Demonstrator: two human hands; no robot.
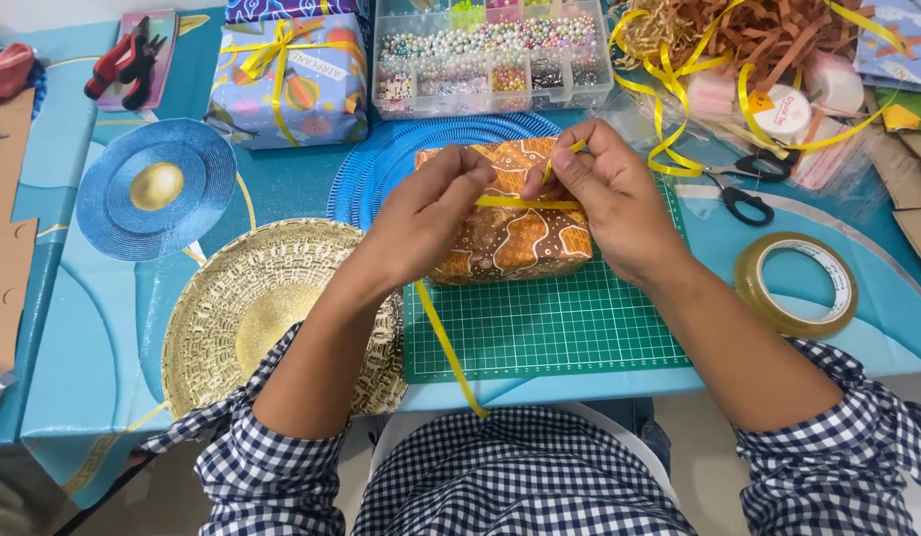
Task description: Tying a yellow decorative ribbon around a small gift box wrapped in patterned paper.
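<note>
Orange-patterned gift box (505, 238) sits at the far edge of the green cutting mat (550, 328), partly over a blue woven placemat (381, 164), roughly mid-tabletop. I read the wrapping as finished: paper covers every face I can see, no loose flaps showing.

Yellow ribbon (525, 202) runs across the top of the box, left to right, drawn flat. One tail drops off the near left side of the box and trails over the mat toward the body, past the tabletop (103, 357) edge.

Left hand (426, 213) closed in a pinch on the ribbon at the box's top left. Right hand (599, 194) also closed, thumb and forefinger pinching the ribbon near top centre, a short end sticking up between the fingertips (whether a first cross-over is already made under the fingers, I cannot tell).

My judgement: ribbon stage is partway. Band laid on, no knot or bow visible yet; loose tail untrimmed.

Around:
- Black-handled scissors (748, 189) to the right, just off the mat.
- Roll of clear tape (796, 283) near right.
- Tangle of more yellow ribbon and brown paper shred (768, 35) far right.
- Clear bead organiser (490, 55) far centre.
- Second gift box (287, 84), blue paper, yellow bow already tied, far left of centre.
- Gold woven placemat (252, 318) near left; blue round mat with a gold centre (158, 189) beyond it.
- Red-handled pliers (123, 65) far left.
</note>
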